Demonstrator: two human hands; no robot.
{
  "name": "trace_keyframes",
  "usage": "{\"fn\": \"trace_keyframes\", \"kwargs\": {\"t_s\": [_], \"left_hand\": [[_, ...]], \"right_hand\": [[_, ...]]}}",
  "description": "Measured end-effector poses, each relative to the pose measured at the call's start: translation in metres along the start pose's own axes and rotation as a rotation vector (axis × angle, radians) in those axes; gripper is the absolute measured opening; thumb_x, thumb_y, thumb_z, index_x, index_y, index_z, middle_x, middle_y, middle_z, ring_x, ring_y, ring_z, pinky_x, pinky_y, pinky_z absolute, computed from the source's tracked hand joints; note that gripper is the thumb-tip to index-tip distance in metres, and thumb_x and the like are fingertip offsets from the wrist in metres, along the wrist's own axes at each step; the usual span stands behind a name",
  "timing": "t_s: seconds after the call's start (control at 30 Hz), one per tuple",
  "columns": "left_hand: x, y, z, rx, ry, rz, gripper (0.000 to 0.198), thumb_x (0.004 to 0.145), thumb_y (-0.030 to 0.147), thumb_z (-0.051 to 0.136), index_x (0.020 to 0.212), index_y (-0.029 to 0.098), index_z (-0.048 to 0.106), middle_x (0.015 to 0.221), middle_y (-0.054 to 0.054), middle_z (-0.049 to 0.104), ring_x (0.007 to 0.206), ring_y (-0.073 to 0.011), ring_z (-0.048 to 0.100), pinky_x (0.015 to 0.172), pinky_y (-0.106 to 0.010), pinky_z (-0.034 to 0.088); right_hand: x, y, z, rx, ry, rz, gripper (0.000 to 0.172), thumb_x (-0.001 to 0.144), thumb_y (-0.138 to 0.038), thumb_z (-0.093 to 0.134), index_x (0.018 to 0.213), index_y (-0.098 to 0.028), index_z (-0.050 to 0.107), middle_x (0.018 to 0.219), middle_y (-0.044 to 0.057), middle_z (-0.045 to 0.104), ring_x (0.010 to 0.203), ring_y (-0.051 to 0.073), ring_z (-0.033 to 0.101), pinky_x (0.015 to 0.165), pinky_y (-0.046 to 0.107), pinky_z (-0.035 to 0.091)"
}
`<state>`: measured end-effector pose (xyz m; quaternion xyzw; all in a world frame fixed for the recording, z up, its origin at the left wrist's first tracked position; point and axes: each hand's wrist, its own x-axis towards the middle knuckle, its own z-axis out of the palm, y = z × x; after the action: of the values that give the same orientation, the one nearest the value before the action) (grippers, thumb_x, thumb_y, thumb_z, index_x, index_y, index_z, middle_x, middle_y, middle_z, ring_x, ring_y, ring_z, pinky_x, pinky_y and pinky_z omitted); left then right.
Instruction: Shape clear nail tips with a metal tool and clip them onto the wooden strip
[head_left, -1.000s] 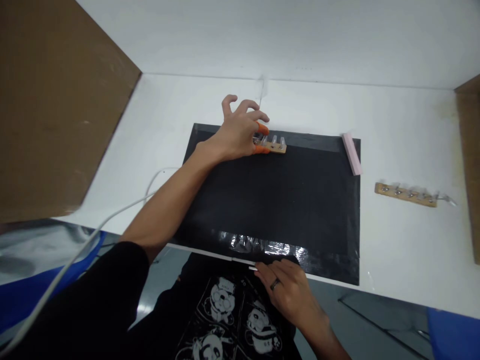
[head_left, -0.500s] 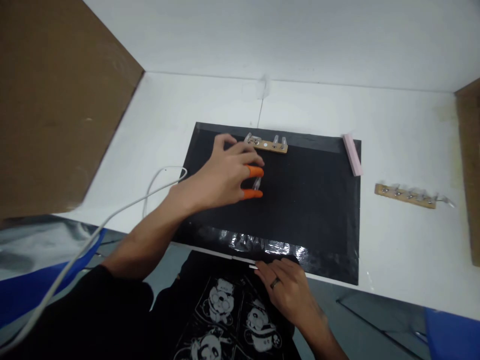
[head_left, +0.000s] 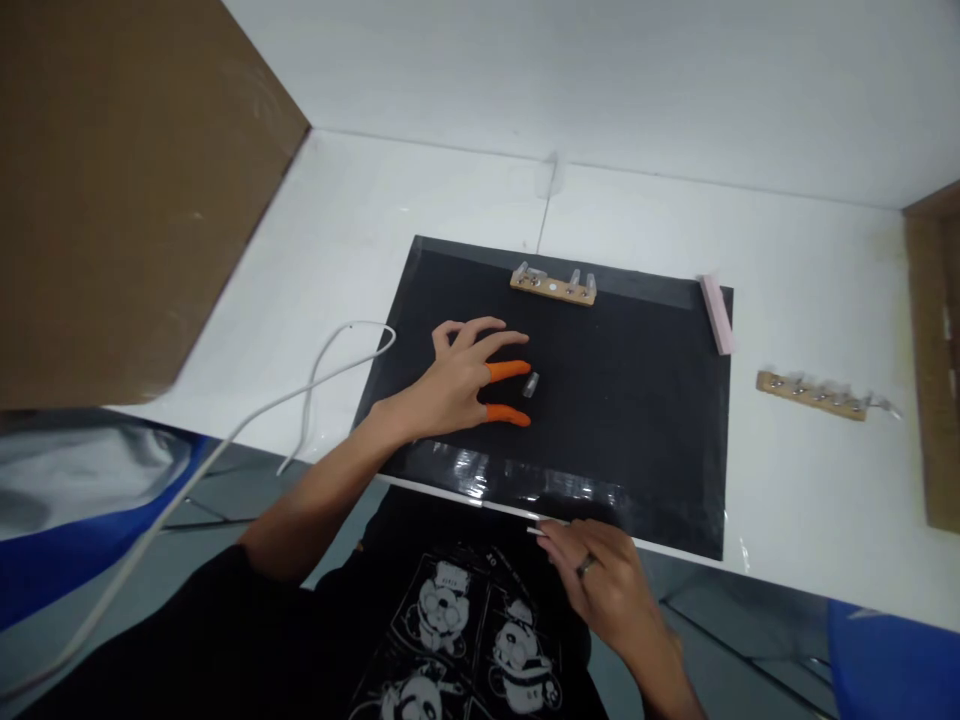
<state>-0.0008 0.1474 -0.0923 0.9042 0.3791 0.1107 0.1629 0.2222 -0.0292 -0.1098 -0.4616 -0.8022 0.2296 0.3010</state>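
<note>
My left hand is over the black mat, with orange covers on its thumb and index finger. Those two fingers are spread, and a small clear plastic cap lies on the mat just beyond their tips. Behind it is a wooden strip bearing metal fittings and several clear caps, with a white dot in its middle. At the table's front edge my right hand, wearing a dark ring, is closed on a thin pale rod. Most of that rod is hidden by the fingers.
Right of the mat lies a second wooden strip with metal fittings and clear pieces. A pink block rests on the mat's right edge. A white cable loops across the left side. Brown panels and a white wall enclose the table.
My left thumb and index finger have let go of the clear cap, which now lies apart from them. The right hand still holds the rod by the edge. The camera view has shifted slightly.
</note>
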Motion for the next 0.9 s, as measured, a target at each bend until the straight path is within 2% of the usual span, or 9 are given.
{"fn": "trace_keyframes", "kwargs": {"t_s": [0.17,0.27,0.33,0.4,0.47,0.53,0.67,0.8,0.9], "left_hand": [[0.005,-0.008,0.02,-0.045,0.008,0.043,0.02,0.089,0.034,0.07,0.108,0.029,0.071,0.138,-0.005,0.059,0.135,-0.0329,0.04,0.103,-0.054,0.016],[0.013,-0.009,0.031,-0.093,0.085,0.025,0.009,0.09,0.032,0.069,0.096,0.03,0.076,0.13,-0.003,0.064,0.131,-0.0308,0.044,0.102,-0.053,0.016],[0.017,-0.008,0.034,-0.118,0.14,0.028,0.009,0.09,0.034,0.069,0.09,0.029,0.077,0.124,-0.002,0.068,0.128,-0.0295,0.047,0.101,-0.052,0.017],[0.023,-0.004,0.036,-0.135,0.187,0.053,0.01,0.09,0.035,0.068,0.088,0.03,0.077,0.119,-0.001,0.07,0.125,-0.0274,0.05,0.101,-0.051,0.017],[0.032,0.002,0.038,-0.151,0.256,0.049,0.011,0.091,0.034,0.067,0.089,0.029,0.076,0.114,0.0,0.072,0.121,-0.0244,0.053,0.101,-0.048,0.018],[0.045,0.008,0.041,-0.164,0.387,-0.019,0.014,0.091,0.035,0.067,0.086,0.024,0.075,0.105,0.0,0.074,0.114,-0.021,0.058,0.1,-0.046,0.019],[0.07,0.013,0.049,-0.179,0.529,-0.075,0.015,0.093,0.032,0.064,0.09,0.022,0.074,0.102,-0.001,0.076,0.107,-0.0189,0.062,0.097,-0.043,0.024],[0.078,0.012,0.054,-0.207,0.624,-0.114,0.012,0.092,0.03,0.066,0.089,0.021,0.073,0.099,0.0,0.076,0.107,-0.0185,0.063,0.097,-0.041,0.027],[0.076,0.012,0.051,-0.26,0.656,-0.189,0.014,0.092,0.035,0.066,0.093,0.022,0.072,0.099,0.001,0.076,0.1,-0.0167,0.064,0.096,-0.039,0.029]], "right_hand": [[0.002,0.01,-0.03,0.028,0.06,0.029,0.023,0.094,-0.011,0.053,0.112,-0.02,0.061,0.079,-0.001,0.07,0.067,0.012,0.066,0.067,0.026,0.054],[0.016,0.029,-0.055,-0.052,0.054,0.087,0.016,0.094,-0.016,0.054,0.106,-0.021,0.064,0.088,0.0,0.072,0.074,0.013,0.069,0.07,0.025,0.055],[0.035,0.046,-0.07,-0.148,-0.002,0.138,0.015,0.096,-0.026,0.053,0.099,-0.021,0.066,0.091,0.002,0.073,0.075,0.014,0.069,0.066,0.025,0.054],[0.061,0.062,-0.08,-0.277,-0.119,0.18,0.019,0.094,-0.033,0.053,0.087,-0.022,0.067,0.079,0.0,0.072,0.062,0.015,0.067,0.053,0.026,0.049],[0.092,0.075,-0.082,-0.423,-0.265,0.203,0.021,0.088,-0.034,0.057,0.072,-0.024,0.064,0.06,-0.003,0.064,0.046,0.016,0.059,0.041,0.028,0.035],[0.123,0.081,-0.076,-0.563,-0.384,0.215,0.02,0.082,-0.031,0.059,0.064,-0.023,0.061,0.049,-0.002,0.057,0.04,0.019,0.054,0.039,0.029,0.022],[0.165,0.076,-0.055,-0.775,-0.487,0.24,0.024,0.08,-0.024,0.057,0.056,-0.02,0.058,0.053,0.007,0.06,0.042,0.023,0.054,0.043,0.031,0.015],[0.173,0.073,-0.049,-0.819,-0.51,0.228,0.028,0.08,-0.017,0.053,0.053,-0.02,0.055,0.051,0.005,0.057,0.04,0.02,0.051,0.043,0.03,0.015],[0.166,0.085,-0.058,-0.767,-0.398,0.221,0.027,0.085,-0.031,0.052,0.062,-0.022,0.062,0.055,0.004,0.061,0.04,0.02,0.052,0.042,0.029,0.015]]}}
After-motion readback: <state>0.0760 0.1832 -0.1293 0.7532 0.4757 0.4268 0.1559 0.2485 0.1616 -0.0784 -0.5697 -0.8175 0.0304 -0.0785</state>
